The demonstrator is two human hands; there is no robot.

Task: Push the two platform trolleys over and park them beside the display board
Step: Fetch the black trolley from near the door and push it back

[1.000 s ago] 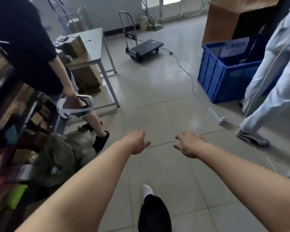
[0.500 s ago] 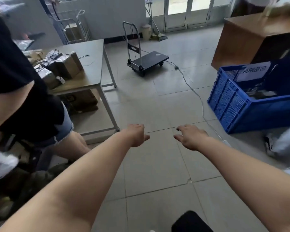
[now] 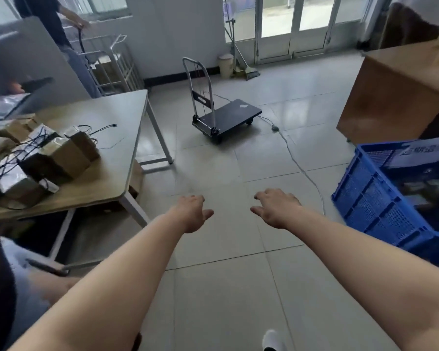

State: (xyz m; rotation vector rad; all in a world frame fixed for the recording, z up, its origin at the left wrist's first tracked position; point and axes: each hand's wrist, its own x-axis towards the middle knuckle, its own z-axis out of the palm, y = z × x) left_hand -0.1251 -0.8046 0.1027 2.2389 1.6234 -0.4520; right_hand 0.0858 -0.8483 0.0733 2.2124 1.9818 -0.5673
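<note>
A black platform trolley point(image 3: 232, 116) with an upright metal handle point(image 3: 198, 82) stands on the tiled floor ahead, its handle end toward me on the left. Both my arms reach forward over the floor, well short of it. My left hand point(image 3: 192, 211) and my right hand point(image 3: 275, 207) hang palm down with loosely spread fingers and hold nothing. At the back left a person grips a wire-frame cart point(image 3: 112, 64) by its handle. I see no display board that I can name for sure; a grey panel point(image 3: 33, 62) stands at the left.
A table point(image 3: 112, 148) with cardboard boxes point(image 3: 61, 153) and cables stands left. A blue crate point(image 3: 385, 201) sits right, a wooden desk point(image 3: 395, 92) behind it. A white cable point(image 3: 299, 168) runs across the floor from the trolley. A person stands at my near left.
The view has advanced and lifted: the trolley, table and glass doors are closer and larger. The person in light clothes at the right has left view. My hands stay outstretched and empty.
</note>
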